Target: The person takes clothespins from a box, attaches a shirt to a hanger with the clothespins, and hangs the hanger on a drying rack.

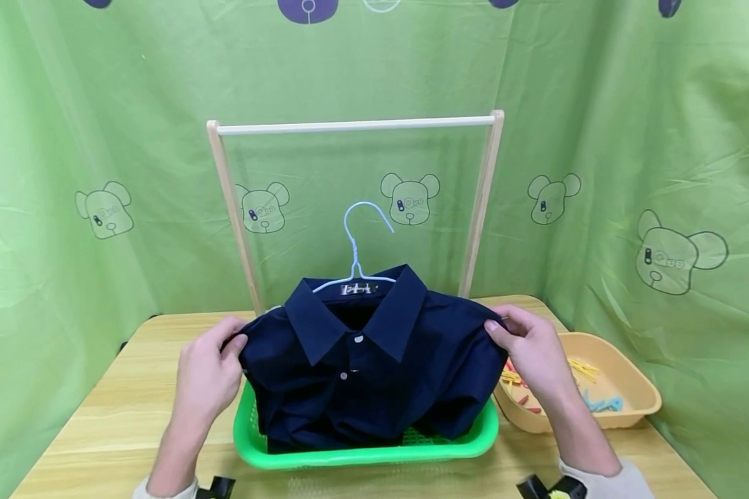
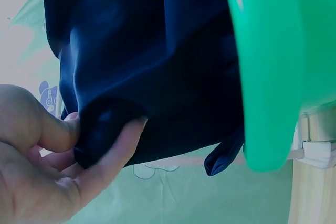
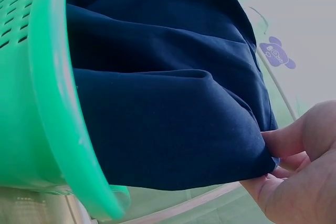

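Observation:
A dark navy collared shirt [image 1: 374, 374] with pale buttons hangs partly in a green plastic basket [image 1: 368, 457], its lower part bunched inside. A light blue wire hanger [image 1: 355, 253] sits within the collar, its hook standing up free and its arms hidden under the cloth. My left hand [image 1: 209, 367] pinches the shirt at one shoulder, thumb and fingers on the fabric, as the left wrist view also shows. At the opposite shoulder my right hand [image 1: 533, 350] pinches the cloth between thumb and fingers. Between the two hands the shoulders are spread out.
Behind the basket stands a wooden rack with a white horizontal rod [image 1: 356, 126] on two posts. A tan tray [image 1: 636, 391] at the right holds several red, yellow and blue clothespins. The wooden table [image 1: 100, 423] is enclosed by green curtains [image 1: 37, 242].

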The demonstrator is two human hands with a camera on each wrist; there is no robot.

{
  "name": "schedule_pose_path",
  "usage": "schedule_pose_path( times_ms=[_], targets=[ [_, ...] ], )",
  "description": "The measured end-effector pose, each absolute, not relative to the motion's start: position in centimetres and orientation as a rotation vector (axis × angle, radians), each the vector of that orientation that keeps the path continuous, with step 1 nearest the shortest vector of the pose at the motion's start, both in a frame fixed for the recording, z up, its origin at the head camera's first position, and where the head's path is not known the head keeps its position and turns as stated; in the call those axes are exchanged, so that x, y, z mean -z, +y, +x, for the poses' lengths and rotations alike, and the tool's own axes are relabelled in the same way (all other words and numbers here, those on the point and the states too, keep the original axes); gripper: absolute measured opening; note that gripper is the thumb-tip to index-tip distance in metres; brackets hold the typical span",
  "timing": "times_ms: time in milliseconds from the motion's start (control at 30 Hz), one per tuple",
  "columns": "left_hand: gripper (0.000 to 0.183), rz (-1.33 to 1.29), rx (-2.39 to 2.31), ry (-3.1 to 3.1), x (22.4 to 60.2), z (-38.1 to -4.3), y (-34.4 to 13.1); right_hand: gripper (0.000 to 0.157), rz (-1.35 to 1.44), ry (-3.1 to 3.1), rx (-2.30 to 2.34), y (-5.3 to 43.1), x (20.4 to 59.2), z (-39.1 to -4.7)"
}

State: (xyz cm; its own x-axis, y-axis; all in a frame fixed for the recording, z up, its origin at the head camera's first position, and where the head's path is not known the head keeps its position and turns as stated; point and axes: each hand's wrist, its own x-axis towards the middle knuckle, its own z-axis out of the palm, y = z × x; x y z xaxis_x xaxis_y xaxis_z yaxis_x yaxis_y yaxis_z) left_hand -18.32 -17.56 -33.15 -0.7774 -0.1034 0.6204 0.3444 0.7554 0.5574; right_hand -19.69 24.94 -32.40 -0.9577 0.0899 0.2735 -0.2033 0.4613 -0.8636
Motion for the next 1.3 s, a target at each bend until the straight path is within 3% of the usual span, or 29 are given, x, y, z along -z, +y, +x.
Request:
schedule_pose_path(
  times_ms=[867, 1300],
  targets=[
    [0.011, -0.084, 0.994, -2.374, 32.78, -17.87, -17.06, 0.02, 0.11, -2.42, -1.522, 24.91, 32.57, -19.86],
    [0.013, -0.066, 0.919, -2.258, 32.98, -17.94, -16.74, 0.028, 0.107, -2.483, -1.518, 25.34, 32.28, -19.86]
  ],
)
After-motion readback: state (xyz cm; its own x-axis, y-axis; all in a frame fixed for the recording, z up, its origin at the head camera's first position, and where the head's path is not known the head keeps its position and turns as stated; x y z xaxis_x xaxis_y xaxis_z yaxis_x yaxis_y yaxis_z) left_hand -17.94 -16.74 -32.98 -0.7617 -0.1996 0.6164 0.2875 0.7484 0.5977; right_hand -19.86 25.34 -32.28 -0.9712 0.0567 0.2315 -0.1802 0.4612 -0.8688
